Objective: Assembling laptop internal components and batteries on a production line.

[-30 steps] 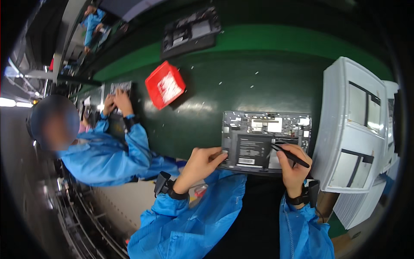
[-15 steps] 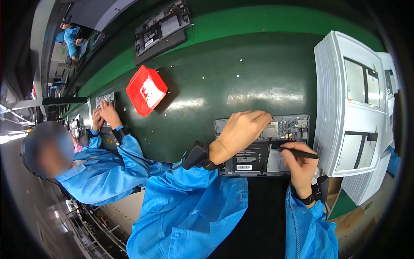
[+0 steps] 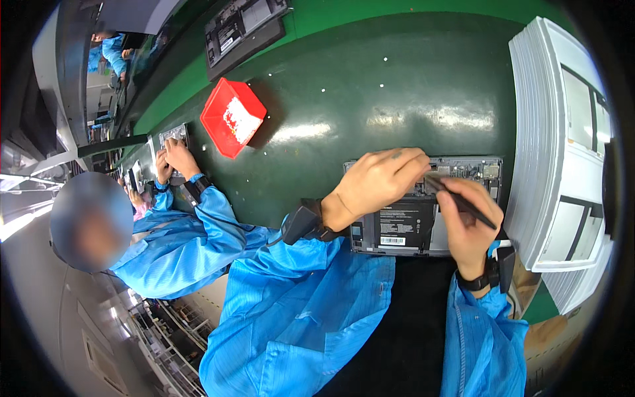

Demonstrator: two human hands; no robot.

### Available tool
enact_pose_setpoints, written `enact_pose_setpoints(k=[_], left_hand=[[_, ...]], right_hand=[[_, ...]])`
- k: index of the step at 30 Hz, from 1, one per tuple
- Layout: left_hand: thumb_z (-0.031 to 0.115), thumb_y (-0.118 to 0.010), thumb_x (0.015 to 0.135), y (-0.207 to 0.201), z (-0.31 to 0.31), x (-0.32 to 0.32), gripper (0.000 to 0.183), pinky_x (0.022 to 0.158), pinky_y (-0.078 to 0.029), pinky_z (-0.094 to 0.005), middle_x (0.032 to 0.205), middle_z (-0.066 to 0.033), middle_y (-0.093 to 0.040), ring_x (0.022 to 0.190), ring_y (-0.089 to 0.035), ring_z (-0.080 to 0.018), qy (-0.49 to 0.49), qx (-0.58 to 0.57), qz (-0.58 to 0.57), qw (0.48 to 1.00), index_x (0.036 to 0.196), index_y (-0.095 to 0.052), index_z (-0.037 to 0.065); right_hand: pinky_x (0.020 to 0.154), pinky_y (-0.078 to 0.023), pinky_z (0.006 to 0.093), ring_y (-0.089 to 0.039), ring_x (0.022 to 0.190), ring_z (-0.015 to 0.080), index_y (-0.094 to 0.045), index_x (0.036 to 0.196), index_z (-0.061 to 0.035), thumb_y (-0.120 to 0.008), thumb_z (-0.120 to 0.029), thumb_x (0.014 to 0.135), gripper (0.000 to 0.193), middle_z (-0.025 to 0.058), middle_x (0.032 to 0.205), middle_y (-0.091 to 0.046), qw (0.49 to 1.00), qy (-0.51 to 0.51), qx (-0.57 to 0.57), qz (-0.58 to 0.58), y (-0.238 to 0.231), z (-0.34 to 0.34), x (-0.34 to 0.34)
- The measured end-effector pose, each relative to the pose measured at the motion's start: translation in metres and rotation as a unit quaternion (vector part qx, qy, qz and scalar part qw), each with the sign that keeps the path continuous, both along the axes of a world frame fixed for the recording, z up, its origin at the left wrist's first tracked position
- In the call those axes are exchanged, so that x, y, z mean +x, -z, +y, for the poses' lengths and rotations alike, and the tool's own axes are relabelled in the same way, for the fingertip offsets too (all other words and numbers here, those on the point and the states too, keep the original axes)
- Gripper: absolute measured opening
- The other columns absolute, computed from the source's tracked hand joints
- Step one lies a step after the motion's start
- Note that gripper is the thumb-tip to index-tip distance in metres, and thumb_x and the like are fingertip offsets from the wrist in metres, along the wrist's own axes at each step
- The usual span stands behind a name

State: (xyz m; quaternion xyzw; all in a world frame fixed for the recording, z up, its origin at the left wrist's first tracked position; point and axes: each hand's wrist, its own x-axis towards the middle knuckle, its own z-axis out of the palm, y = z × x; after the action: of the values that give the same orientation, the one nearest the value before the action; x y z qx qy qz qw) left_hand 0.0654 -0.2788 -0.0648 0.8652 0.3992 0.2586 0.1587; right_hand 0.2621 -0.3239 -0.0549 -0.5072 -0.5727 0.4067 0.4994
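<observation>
In front of me lies an opened laptop base [image 3: 433,235], its black battery [image 3: 395,225] and circuit board exposed. My left hand [image 3: 383,182] reaches over the board side, palm down, with the fingers drawn together; whatever the fingertips pinch, if anything, is hidden. My right hand [image 3: 471,218] grips slim black tweezers [image 3: 473,210], their tip on the board close to my left fingertips. Both wrists wear a black strapped device.
A red bin [image 3: 231,119] with small white pieces stands on the green table [image 3: 331,159], where several white bits lie scattered. White trays [image 3: 562,152] are stacked at the right. Another opened laptop base [image 3: 245,30] sits at the back. At left, a co-worker [image 3: 192,245] handles another board.
My right hand has brought the tweezers from over the battery area up to the board, beside my left fingertips. The whole view has shifted slightly.
</observation>
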Motion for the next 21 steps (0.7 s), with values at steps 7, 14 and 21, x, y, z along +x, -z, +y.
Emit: enact_pose_setpoints(k=[7, 14, 21], left_hand=[[0.007, -0.077, 0.080, 0.012, -0.006, 0.001, 0.019, 0.069, -0.060, -0.0341, 0.099, -0.0099, -0.071, 0.080, -0.072, -0.0253, -0.030, 0.034, -0.049, 0.998, 0.097, -0.070, 0.002], [0.005, -0.078, 0.077, 0.014, -0.009, 0.000, 0.018, 0.072, -0.061, -0.0335, 0.102, -0.0096, -0.072, 0.084, -0.072, -0.0247, -0.046, 0.056, -0.044, 0.996, 0.095, -0.072, 0.001], [0.004, -0.078, 0.077, 0.016, -0.008, -0.001, 0.019, 0.073, -0.061, -0.0335, 0.103, -0.0102, -0.072, 0.085, -0.072, -0.0246, -0.045, 0.040, -0.055, 0.997, 0.095, -0.073, 0.001]], right_hand=[[0.050, -0.040, 0.0163, -0.059, 0.068, 0.0030, -0.074, 0.101, 0.0019, -0.077, 0.000, 0.083, 0.018, 0.0084, 0.095, -0.073, 0.994, 0.036, -0.102, 0.022, 0.014, 0.011, 0.005], [0.047, -0.038, 0.0177, -0.059, 0.064, 0.0030, -0.075, 0.100, 0.0009, -0.079, -0.003, 0.083, 0.019, 0.0070, 0.089, -0.074, 0.994, 0.016, -0.110, -0.012, 0.010, 0.016, 0.000], [0.047, -0.038, 0.0176, -0.061, 0.065, 0.0041, -0.075, 0.101, 0.0008, -0.079, -0.004, 0.083, 0.019, 0.0069, 0.088, -0.074, 0.993, 0.016, -0.112, -0.020, 0.010, 0.018, -0.002]])
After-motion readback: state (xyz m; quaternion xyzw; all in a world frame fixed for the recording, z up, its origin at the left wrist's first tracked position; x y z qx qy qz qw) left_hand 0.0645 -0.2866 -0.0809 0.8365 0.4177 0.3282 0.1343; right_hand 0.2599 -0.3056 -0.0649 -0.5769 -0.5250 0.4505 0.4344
